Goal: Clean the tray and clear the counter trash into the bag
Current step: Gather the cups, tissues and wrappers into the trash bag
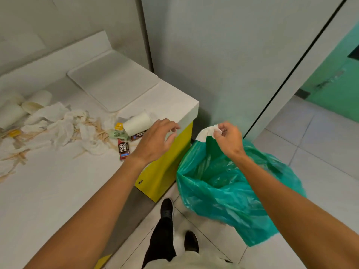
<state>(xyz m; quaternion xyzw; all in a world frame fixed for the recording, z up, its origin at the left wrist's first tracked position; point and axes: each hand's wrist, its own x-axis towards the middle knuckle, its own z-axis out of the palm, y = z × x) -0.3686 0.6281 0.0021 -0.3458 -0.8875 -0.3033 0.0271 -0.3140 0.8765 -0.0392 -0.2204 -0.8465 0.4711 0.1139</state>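
A green plastic bag [229, 187] hangs open beside the counter's yellow end. My right hand [228, 139] pinches the bag's rim together with a white crumpled tissue [206, 133] above its mouth. My left hand [157, 138] hovers over the counter's corner, fingers loosely curved and holding nothing, just right of a tipped white paper cup [137, 123]. A white tray [112, 82] lies bare at the back of the counter. Sachets [123, 148], crumpled tissues [64, 125] and wooden stirrers [99, 131] litter the counter.
More white paper cups [29, 105] lie tipped at the far left. The white counter [58, 191] ends in a yellow side panel [165, 167]. A wall and a door stand behind the bag. My shoes [167, 207] are on the tiled floor.
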